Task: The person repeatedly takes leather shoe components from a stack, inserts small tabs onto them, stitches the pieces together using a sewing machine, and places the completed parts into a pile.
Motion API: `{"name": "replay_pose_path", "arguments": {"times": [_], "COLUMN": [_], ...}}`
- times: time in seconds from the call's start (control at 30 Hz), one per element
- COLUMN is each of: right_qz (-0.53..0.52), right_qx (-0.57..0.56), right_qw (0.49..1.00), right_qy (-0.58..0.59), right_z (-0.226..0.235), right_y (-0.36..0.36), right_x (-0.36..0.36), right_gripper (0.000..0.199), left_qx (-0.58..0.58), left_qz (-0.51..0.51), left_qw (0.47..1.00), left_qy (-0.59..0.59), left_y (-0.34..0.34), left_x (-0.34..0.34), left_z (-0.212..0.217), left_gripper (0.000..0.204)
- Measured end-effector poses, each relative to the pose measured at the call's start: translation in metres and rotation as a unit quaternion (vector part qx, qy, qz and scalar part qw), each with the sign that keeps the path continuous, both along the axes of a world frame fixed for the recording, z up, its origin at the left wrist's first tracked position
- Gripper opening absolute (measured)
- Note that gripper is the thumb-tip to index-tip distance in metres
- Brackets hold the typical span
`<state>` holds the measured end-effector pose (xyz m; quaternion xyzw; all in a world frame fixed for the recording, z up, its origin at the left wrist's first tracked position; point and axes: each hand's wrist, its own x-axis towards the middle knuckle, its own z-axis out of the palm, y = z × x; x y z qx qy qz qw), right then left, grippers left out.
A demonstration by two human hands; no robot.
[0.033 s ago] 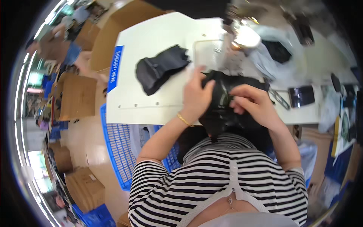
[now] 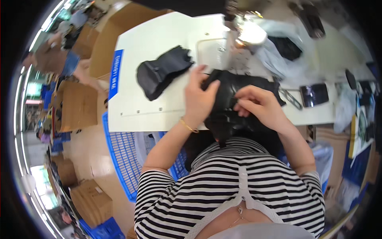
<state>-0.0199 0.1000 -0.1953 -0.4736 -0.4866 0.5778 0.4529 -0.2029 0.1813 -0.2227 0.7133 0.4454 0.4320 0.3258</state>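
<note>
A black, shiny, leather-like piece (image 2: 223, 93) lies bunched at the table's front edge, partly hanging toward my lap. My left hand (image 2: 200, 97) rests at its left side, fingers stretched out and thumb apart over the material. Over the middle of the piece, my right hand (image 2: 260, 105) is closed, thumb and forefinger together in a pinch. What that pinch holds, if anything, is too small to make out. Farther left lies a second black piece (image 2: 163, 71), folded, with a jagged end. Just beyond my hands stands a sewing machine (image 2: 238, 46) with its lamp lit.
Right of the black piece lie a dark metal tool (image 2: 291, 99) and a dark glossy rectangular item (image 2: 314, 95). Clear plastic (image 2: 274, 59) with black material sits behind them on the white table (image 2: 147, 119). Below the table's left is a blue basket (image 2: 123, 153); cardboard boxes (image 2: 79, 105) stand beyond.
The view has shifted slightly, so the table and both black pieces sit a little farther left. My hands keep nearly the same place on the material.
</note>
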Motion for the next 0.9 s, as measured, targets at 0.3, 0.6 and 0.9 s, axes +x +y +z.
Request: {"name": "replay_pose_path", "arguments": {"times": [0.3,0.6,0.9], "right_qz": [0.006,0.03,-0.003], "right_qx": [-0.054,-0.053,0.0], "right_qw": [0.998,0.998,0.995], "right_qy": [0.01,-0.033,-0.1], "right_z": [-0.018,-0.009,-0.003], "right_y": [0.01,0.015,0.022], "right_x": [0.007,0.005,0.006], "right_gripper": [0.011,0.011,0.012], "left_qx": [-0.513,-0.444,-0.317], "left_qz": [-0.121,-0.175,-0.203], "left_qw": [0.831,0.869,0.922], "left_qy": [-0.175,-0.127,-0.09], "left_y": [0.021,0.028,0.002], "left_x": [-0.016,-0.005,0.001], "left_z": [0.016,0.009,0.015], "left_gripper": [0.026,0.017,0.015]}}
